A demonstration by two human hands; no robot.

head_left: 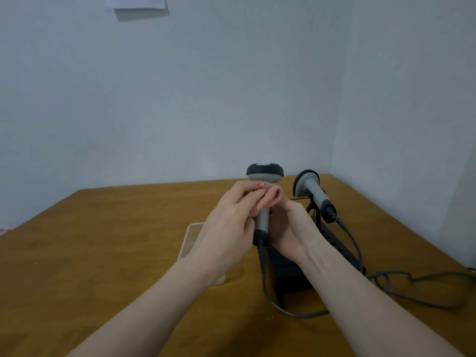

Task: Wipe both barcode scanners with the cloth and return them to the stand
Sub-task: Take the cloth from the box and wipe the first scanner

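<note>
A grey barcode scanner (263, 176) with a black head is held upright above the table, between both hands. My left hand (229, 220) pinches a pink cloth (268, 198) against the scanner's neck. My right hand (291, 228) grips the scanner's handle from the right side. The second grey scanner (309, 188) rests tilted on the black stand (332, 240), just right of my hands. My hands and forearm hide the stand's front part.
A clear plastic tray (192, 237) lies on the wooden table (103, 240) under my left wrist. Grey cables (401, 287) trail from both scanners across the table's right side. Walls close in behind and to the right.
</note>
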